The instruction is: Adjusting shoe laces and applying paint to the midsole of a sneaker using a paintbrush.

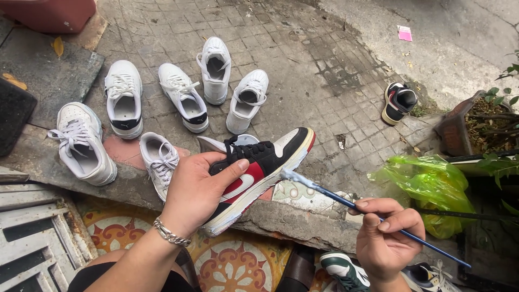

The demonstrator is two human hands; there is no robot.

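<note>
My left hand (197, 189), with a silver chain bracelet on the wrist, grips a black, white and red sneaker (270, 162) around its heel and side and holds it tilted, toe pointing up right. My right hand (385, 233) pinches a thin blue-handled paintbrush (346, 203). The brush's white-loaded tip touches the sneaker's white sole edge near the toe.
Several white sneakers (124, 97) lie on the grey paving ahead. A single black and white shoe (399, 101) lies at the right, near a planter (476, 121). A green plastic bag (432, 186) sits to the right. More shoes (343, 270) lie by my knees on patterned tile.
</note>
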